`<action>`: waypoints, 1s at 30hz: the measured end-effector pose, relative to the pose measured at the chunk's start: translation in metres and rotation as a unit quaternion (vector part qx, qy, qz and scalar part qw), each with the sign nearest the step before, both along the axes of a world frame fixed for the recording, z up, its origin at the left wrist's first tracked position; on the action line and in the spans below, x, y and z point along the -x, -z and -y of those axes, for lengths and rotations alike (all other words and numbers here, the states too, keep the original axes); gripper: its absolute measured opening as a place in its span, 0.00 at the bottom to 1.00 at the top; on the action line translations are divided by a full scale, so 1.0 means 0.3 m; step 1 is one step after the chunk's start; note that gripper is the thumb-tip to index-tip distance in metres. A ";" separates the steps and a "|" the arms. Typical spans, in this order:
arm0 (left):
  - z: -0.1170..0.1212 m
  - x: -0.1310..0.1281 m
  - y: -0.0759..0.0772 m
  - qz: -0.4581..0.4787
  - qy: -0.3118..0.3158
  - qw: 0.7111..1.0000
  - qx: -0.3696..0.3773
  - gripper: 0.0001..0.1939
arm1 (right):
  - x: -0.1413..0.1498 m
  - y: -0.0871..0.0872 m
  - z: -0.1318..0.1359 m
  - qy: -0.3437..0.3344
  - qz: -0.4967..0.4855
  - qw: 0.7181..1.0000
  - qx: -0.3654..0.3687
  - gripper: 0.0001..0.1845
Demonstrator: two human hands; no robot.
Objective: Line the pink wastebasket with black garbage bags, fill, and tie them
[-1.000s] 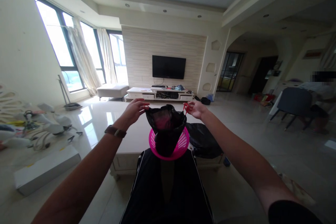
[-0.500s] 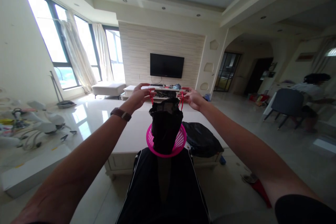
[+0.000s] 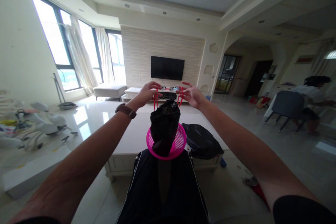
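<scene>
A black garbage bag (image 3: 164, 126) with red drawstrings hangs between my hands, its lower part inside a pink mesh basket (image 3: 181, 138). My left hand (image 3: 148, 94) is closed on the left red drawstring loop (image 3: 155, 102). On the other side, my right hand (image 3: 193, 95) grips the right red loop (image 3: 181, 97), some of its fingers stretched out. The bag's top looks gathered and crumpled. The basket sits at the near edge of a white table, right in front of my knees. What the bag holds is hidden.
Another black plastic bag (image 3: 202, 141) lies flat on the white table (image 3: 128, 136), right of the basket. A person (image 3: 311, 92) sits by a grey chair (image 3: 287, 103) at far right. White equipment with hoses (image 3: 47, 126) stands at left. A television (image 3: 167, 68) hangs ahead.
The red loops are drawn longer and the bag's top is gathered tighter. The bag has tilted and shifted slightly left. My hands remain on the loops.
</scene>
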State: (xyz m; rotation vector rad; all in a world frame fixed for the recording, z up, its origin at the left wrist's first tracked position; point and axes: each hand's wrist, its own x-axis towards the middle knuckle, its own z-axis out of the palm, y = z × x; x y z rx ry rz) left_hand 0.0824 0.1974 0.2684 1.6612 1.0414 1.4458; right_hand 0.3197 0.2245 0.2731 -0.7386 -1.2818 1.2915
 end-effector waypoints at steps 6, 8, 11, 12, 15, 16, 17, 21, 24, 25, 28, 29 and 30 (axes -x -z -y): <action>-0.016 -0.002 0.026 -0.027 0.017 0.999 0.011 0.14 | 0.017 -0.058 0.013 -0.019 -0.037 0.997 0.064 0.46; -0.022 -0.003 0.025 -0.032 0.023 0.999 0.010 0.12 | 0.015 -0.087 0.021 -0.026 -0.054 0.992 0.108 0.44; -0.031 -0.005 0.026 -0.049 0.029 0.998 0.015 0.12 | 0.014 -0.139 0.053 -0.028 -0.080 0.988 0.133 0.37; -0.032 -0.005 0.028 -0.056 0.029 0.998 0.018 0.13 | 0.016 -0.153 0.067 -0.020 -0.087 0.988 0.126 0.35; -0.029 -0.007 0.032 -0.054 0.031 0.998 0.033 0.16 | 0.033 -0.172 0.109 0.010 -0.084 0.992 0.096 0.25; -0.024 -0.008 0.031 -0.047 0.035 0.997 0.040 0.17 | 0.039 -0.171 0.119 0.015 -0.075 0.993 0.087 0.22; -0.018 -0.008 0.027 -0.035 0.041 0.997 0.047 0.18 | 0.045 -0.168 0.127 0.017 -0.064 0.995 0.077 0.18; 0.013 -0.006 -0.011 0.069 0.083 0.990 0.093 0.21 | 0.057 -0.144 0.133 0.010 -0.032 0.998 0.055 0.12; 0.033 -0.002 -0.049 0.179 0.094 0.970 0.133 0.21 | 0.060 -0.120 0.126 -0.002 -0.015 0.998 0.064 0.11; 0.039 -0.002 -0.059 0.208 0.090 0.964 0.141 0.21 | 0.061 -0.110 0.125 -0.004 -0.006 0.998 0.068 0.11; 0.056 -0.007 -0.078 0.261 0.072 0.950 0.153 0.21 | 0.062 -0.083 0.126 0.000 0.023 0.997 0.075 0.09; 0.061 -0.011 -0.081 0.271 0.067 0.948 0.152 0.21 | 0.062 -0.076 0.126 0.000 0.030 0.997 0.075 0.09; 0.066 -0.015 -0.083 0.278 0.062 0.947 0.148 0.21 | 0.061 -0.070 0.125 -0.002 0.035 0.997 0.073 0.08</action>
